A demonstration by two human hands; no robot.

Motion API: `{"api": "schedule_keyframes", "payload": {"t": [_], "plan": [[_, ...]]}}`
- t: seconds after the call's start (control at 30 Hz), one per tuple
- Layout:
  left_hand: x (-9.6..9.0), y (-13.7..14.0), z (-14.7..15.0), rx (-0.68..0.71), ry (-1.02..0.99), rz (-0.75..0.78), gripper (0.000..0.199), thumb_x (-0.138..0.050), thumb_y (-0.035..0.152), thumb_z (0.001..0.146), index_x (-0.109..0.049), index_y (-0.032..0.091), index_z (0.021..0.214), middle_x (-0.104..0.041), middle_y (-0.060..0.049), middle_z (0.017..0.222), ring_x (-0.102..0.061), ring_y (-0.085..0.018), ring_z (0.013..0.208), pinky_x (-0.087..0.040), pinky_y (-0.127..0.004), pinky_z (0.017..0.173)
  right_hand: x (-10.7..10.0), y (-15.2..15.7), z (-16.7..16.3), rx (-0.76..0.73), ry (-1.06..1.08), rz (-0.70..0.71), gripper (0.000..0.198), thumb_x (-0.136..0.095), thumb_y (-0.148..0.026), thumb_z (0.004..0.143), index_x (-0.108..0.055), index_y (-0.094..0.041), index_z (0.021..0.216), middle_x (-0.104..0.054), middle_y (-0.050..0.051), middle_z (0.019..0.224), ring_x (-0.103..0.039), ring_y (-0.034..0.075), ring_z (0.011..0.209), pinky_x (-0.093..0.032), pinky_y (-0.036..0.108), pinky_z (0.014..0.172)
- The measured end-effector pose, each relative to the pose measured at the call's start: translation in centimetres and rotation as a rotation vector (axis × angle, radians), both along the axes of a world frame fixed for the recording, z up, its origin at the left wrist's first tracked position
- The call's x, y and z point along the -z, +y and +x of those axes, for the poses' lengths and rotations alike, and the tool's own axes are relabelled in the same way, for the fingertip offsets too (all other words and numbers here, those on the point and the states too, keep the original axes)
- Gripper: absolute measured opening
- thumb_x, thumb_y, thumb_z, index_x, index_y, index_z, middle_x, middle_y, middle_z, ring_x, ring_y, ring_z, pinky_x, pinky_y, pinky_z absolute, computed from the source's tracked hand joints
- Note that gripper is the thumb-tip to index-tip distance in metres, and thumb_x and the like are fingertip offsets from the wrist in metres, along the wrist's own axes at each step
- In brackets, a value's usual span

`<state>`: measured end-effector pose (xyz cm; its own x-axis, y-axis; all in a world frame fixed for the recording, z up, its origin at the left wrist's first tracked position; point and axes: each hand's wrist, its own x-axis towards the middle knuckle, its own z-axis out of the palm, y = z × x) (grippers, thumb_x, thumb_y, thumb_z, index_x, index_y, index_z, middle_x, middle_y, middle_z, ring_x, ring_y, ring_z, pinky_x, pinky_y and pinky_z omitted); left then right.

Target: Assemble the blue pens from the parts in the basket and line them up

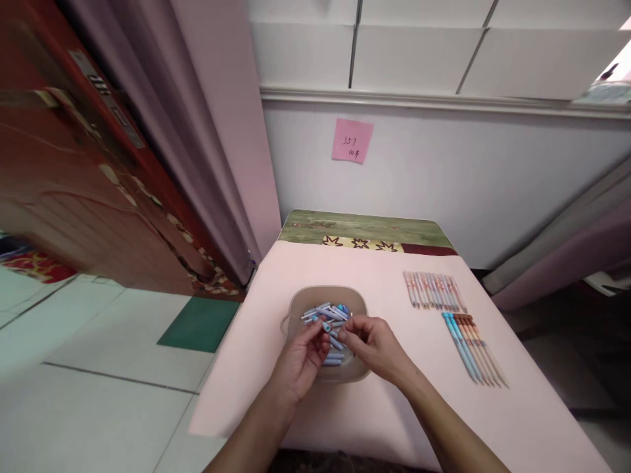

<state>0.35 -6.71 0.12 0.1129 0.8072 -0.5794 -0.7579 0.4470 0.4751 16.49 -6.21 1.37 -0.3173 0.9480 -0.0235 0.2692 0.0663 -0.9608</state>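
Note:
My left hand (303,355) is over the front of a beige plastic basin (328,292), thumb and fingers pinched on a light-blue pen part (324,324) whose round open end faces up. Close on its right, my right hand (369,338) has thumb and forefinger pressed together above the basin; what they hold, if anything, is too small to make out. Beneath both hands, several blue and lavender pen parts (334,359) lie loose in the basin. My fingers hide some of them.
On the pink-covered table (384,407), a row of clear patterned pens (434,292) lies at right. Nearer me is a row of blue and brown-topped pens (473,348). A pink note (352,140) is on the wall behind. A wooden door (123,164) stands left.

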Motion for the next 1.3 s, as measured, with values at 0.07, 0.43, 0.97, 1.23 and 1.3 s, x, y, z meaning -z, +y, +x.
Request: {"api": "schedule_keyframes", "payload": {"t": [0.07,0.43,0.97,1.23,1.3], "plan": [[0.0,-0.3,0.2,-0.005,0.017,0.035,0.01,-0.063,0.007,0.081,-0.065,0.008,0.091,-0.065,-0.003,0.069,-0.059,-0.008,0.053,-0.051,-0.016,0.048,0.2,0.0,0.0,0.001,-0.029,-0.004,0.025,-0.057,-0.035,0.083,-0.062,-0.014,0.07,-0.055,-0.002,0.061,-0.045,0.009,0.058,-0.037,0.02,0.056],[0.3,-1.3,1.3,-0.01,0.05,0.069,0.014,-0.069,0.007,0.075,-0.065,0.01,0.088,-0.066,-0.002,0.072,-0.059,-0.007,0.054,-0.05,-0.015,0.048,-0.2,-0.4,-0.3,0.087,-0.281,0.19,0.024,-0.057,-0.033,0.085,-0.065,-0.017,0.069,-0.059,-0.001,0.063,-0.051,0.011,0.058,-0.035,0.02,0.054],[-0.6,0.1,-2.0,-0.031,-0.053,-0.02,0.011,-0.051,0.01,0.089,-0.062,0.007,0.089,-0.059,-0.003,0.065,-0.053,-0.006,0.05,-0.044,-0.015,0.042,0.8,1.0,1.7,0.213,-0.629,0.275,0.013,-0.055,-0.027,0.086,-0.067,-0.023,0.085,-0.067,-0.001,0.077,-0.06,0.013,0.067,-0.037,0.021,0.061],[-1.1,0.1,-2.3,-0.061,-0.041,-0.002,0.014,-0.049,0.009,0.09,-0.063,0.006,0.091,-0.058,-0.003,0.066,-0.053,-0.006,0.05,-0.044,-0.015,0.042,2.4,1.8,-0.1,-0.041,-1.126,0.232,0.019,-0.052,-0.023,0.087,-0.07,-0.024,0.085,-0.071,0.003,0.089,-0.067,0.017,0.076,-0.04,0.023,0.061],[-1.3,0.1,-2.4,-0.067,-0.033,-0.006,0.015,-0.048,0.009,0.09,-0.063,0.006,0.088,-0.059,-0.004,0.067,-0.052,-0.006,0.05,-0.044,-0.014,0.042,2.9,2.2,-0.5,-0.073,-1.14,0.233,0.019,-0.052,-0.019,0.086,-0.07,-0.021,0.081,-0.071,0.005,0.087,-0.068,0.019,0.077,-0.041,0.024,0.062]]}}
